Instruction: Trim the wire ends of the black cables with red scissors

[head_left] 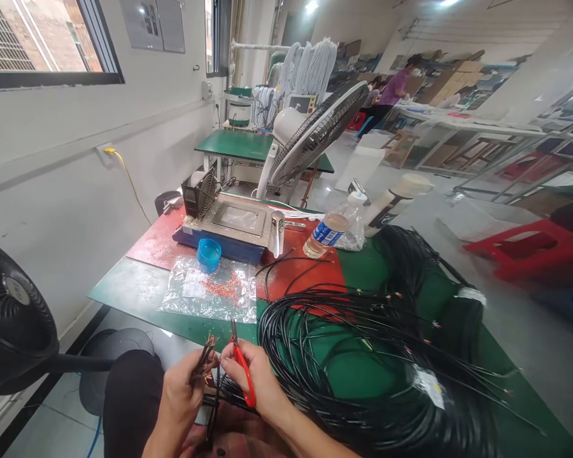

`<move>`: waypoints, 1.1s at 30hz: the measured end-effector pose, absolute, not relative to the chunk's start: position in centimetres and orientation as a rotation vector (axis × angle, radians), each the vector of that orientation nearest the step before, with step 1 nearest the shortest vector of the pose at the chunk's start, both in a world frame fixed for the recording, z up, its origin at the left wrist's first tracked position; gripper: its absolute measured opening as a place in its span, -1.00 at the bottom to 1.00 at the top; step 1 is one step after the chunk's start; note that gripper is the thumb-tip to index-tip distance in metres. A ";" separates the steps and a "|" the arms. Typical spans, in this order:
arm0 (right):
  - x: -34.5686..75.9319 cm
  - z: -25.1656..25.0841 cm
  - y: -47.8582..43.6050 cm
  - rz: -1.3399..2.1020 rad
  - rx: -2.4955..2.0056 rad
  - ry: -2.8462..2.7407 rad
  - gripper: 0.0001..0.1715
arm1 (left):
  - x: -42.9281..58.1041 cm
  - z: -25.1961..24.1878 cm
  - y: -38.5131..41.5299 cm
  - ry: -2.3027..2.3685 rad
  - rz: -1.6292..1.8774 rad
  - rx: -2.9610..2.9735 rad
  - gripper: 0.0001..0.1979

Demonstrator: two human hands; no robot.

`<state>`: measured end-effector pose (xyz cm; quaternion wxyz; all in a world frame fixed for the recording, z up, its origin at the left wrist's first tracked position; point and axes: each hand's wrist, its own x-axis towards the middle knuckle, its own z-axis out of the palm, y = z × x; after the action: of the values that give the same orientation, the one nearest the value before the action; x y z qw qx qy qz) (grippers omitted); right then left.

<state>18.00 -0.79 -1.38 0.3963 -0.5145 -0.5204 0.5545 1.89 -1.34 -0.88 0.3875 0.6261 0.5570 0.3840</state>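
Note:
My left hand (pixel 184 388) grips a bunch of black wire ends (pixel 205 356) with bare copper tips, held up just off the table's near edge. Right beside it, my right hand (pixel 255 375) holds small red-handled pliers (pixel 242 369), their tip pointing up close to the wire tips. The wires run from a large coil of black cable (pixel 363 375) spread over the green table (pixel 124 292) to my right.
A clear bag of small red parts (pixel 210 292), a blue cup (pixel 209 254) and a flat machine (pixel 233 226) sit ahead. A water bottle (pixel 332 230), a white fan (pixel 315 130) and a black fan (pixel 9 318) stand around. A person works far back.

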 end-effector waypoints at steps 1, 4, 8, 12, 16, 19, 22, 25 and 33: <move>18.0 -1.3 -0.8 1.441 -1.293 -1.280 -0.72 | 2.0 -0.8 -1.3 1.415 0.979 1.556 -0.85; 17.8 -0.8 -0.8 1.605 -1.237 -1.084 -0.64 | 2.3 -0.8 -1.5 1.407 0.993 1.432 -0.86; 17.4 -0.3 -0.9 1.785 -1.105 -0.819 -0.61 | 2.5 -1.2 -1.9 1.312 0.964 1.243 -0.81; 17.1 0.1 -0.9 1.853 -1.004 -0.742 -0.62 | 2.6 -1.5 -2.1 1.255 0.972 1.020 -0.74; 17.2 0.1 -0.9 1.731 -1.110 -0.893 -0.60 | 2.6 -1.1 -2.1 1.227 0.987 0.913 -0.61; 17.7 -0.2 -0.8 1.636 -1.213 -1.030 -0.55 | 2.7 -0.7 -2.0 1.257 0.956 0.864 -0.67; 18.4 -0.8 -0.5 1.493 -1.270 -1.181 -0.59 | 2.8 -0.5 -1.9 1.304 0.974 0.820 -0.67; 19.0 -0.9 -0.3 1.358 -1.295 -1.344 -0.69 | 2.9 -0.4 -1.8 1.287 0.994 0.847 -0.67; 18.8 0.9 -0.1 1.176 -1.319 -1.584 -0.81 | 2.9 -0.9 -1.9 1.270 0.979 0.921 -0.72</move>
<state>18.78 -0.15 0.91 0.3750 -0.5153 -0.6187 0.4594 2.87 -1.89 -0.86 0.6023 0.3976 0.5483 0.4226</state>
